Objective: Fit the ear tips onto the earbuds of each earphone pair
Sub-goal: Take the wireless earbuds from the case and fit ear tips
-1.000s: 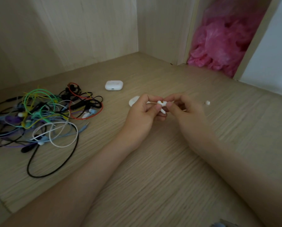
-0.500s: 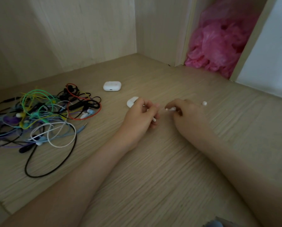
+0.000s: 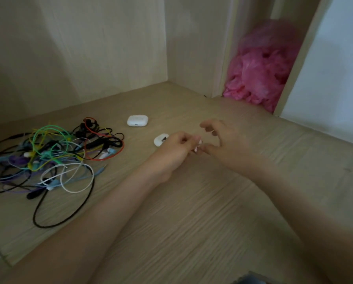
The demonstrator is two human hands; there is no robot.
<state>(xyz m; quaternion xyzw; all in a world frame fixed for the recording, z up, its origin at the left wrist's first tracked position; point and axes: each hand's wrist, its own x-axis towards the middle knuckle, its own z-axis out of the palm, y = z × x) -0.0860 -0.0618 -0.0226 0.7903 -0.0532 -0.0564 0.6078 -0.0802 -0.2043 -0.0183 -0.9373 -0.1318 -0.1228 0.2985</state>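
One small white earbud [image 3: 198,144] is pinched at the tips of the left hand [image 3: 176,147], held off the worktop [image 3: 192,212], presumably to steady it for a tip. Its stem seems to slant down toward the worktop; blur hides where the nozzle points. The right hand [image 3: 224,140] arches just beside it, fingers spread, thumb by the earbud; whether it holds an ear tip cannot be told.

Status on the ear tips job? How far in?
Early. Done: nothing confirmable. In hand: left hand pinches a white earbud beside the open case; right hand hovers at it, tip not discernible. Left: the tangled wired earphones lie apart, tips too small to judge; closed case sits beyond.
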